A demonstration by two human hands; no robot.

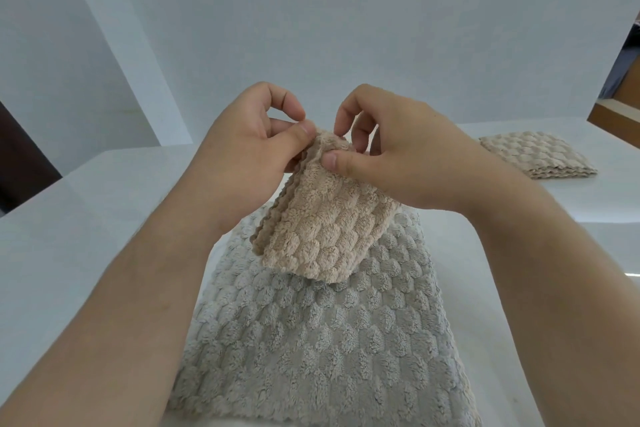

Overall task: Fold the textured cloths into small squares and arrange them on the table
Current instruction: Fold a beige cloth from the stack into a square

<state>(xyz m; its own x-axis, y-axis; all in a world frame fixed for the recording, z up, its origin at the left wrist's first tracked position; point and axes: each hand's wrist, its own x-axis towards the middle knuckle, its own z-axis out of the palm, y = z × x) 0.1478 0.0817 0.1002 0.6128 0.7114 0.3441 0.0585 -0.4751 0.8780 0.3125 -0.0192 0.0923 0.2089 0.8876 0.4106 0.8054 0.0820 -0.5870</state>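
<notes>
In the head view, the left hand (249, 135) and right hand (391, 156) pinch the top edge of a folded beige cloth (322, 218) held above a grey cloth (311, 340) on the table (69, 218). It looks light and floppy, best held at the corners.

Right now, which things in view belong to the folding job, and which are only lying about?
Belong to the job:
beige cloth, pinched at its top by the left hand and the right hand
grey cloth, flat on the table
folded beige square, at the table's far right

Only lying about:
wooden furniture at the right edge
dark panel at the left edge
</notes>
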